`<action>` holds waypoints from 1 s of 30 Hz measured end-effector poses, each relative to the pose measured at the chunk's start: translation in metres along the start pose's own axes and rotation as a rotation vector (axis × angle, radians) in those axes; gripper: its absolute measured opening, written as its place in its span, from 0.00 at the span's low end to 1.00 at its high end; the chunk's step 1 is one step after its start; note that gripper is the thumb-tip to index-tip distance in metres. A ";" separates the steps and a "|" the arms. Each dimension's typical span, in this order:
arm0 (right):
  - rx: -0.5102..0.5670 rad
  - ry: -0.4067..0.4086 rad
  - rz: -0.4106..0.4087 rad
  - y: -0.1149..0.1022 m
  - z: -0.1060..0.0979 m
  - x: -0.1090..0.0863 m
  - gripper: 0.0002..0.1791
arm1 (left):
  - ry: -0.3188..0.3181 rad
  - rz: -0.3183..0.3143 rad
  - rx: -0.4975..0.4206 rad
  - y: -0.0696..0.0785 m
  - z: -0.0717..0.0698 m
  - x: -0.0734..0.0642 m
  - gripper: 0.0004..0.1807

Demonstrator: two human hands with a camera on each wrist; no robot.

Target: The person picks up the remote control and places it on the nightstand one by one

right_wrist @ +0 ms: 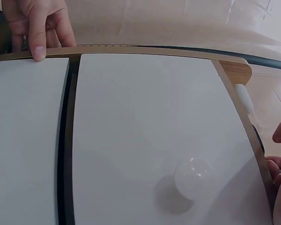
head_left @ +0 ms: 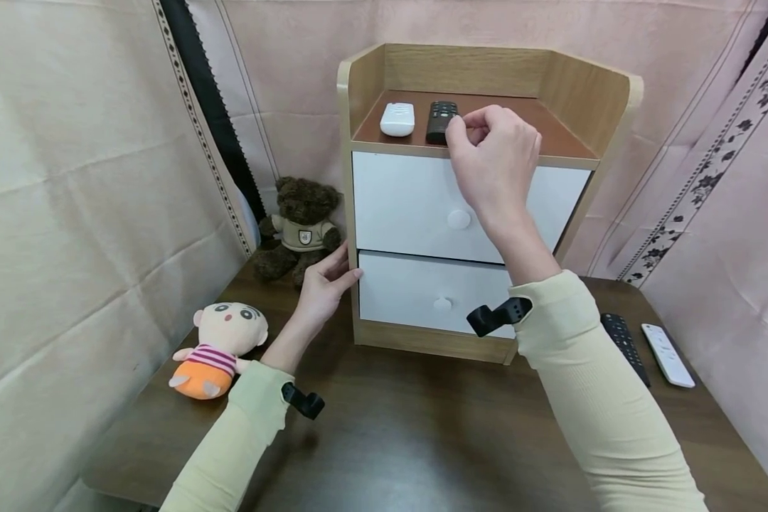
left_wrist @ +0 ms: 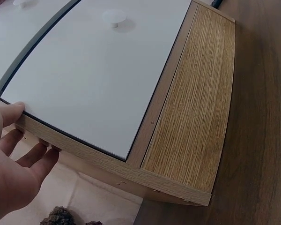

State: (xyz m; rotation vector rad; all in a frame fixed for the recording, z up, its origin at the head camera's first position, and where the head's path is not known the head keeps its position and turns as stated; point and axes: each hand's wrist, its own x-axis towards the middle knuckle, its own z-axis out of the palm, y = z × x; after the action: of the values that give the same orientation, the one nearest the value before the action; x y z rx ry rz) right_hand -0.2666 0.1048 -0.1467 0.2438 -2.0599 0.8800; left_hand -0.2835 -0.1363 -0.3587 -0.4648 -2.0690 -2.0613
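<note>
A small wooden cabinet (head_left: pixel 432 341) with two white drawers (head_left: pixel 400 203) stands on the brown table. My left hand (head_left: pixel 323 288) rests on its left side, thumb on the front edge and fingertips along the outer side panel (left_wrist: pixel 103 157). Over the top shelf (head_left: pixel 505 110), my right hand (head_left: pixel 496 153) has its fingers loosely bent, thumb at the right edge of a black remote control (head_left: pixel 440 119). That remote lies flat, partly overlapped by the hand. To its left lies a white remote-like device (head_left: pixel 397 119).
Left of the cabinet are a brown teddy bear (head_left: pixel 304 220) and a plush doll (head_left: pixel 214 348) in orange shorts. A black remote (head_left: pixel 624 345) and a white remote (head_left: pixel 668 354) lie on the table (head_left: pixel 409 434) at right. Cloth curtains (head_left: pixel 89 213) surround it.
</note>
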 end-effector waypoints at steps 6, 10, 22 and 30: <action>0.106 -0.025 -0.078 0.000 -0.016 -0.002 0.15 | 0.006 0.007 -0.001 0.003 -0.005 -0.001 0.34; 0.108 0.036 -0.183 0.009 -0.034 -0.010 0.15 | 0.006 0.010 -0.006 0.002 -0.005 -0.002 0.34; 0.141 0.200 -0.104 0.081 -0.100 -0.046 0.17 | -0.003 0.026 -0.011 -0.003 -0.001 0.000 0.34; -0.001 0.210 0.188 0.143 -0.140 -0.085 0.18 | -0.011 0.021 -0.010 -0.004 0.001 0.001 0.34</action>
State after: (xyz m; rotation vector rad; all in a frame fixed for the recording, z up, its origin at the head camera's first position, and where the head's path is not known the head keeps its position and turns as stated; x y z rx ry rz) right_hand -0.1913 0.2905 -0.2305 -0.0435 -1.9079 0.9742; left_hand -0.2855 -0.1351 -0.3617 -0.4991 -2.0519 -2.0629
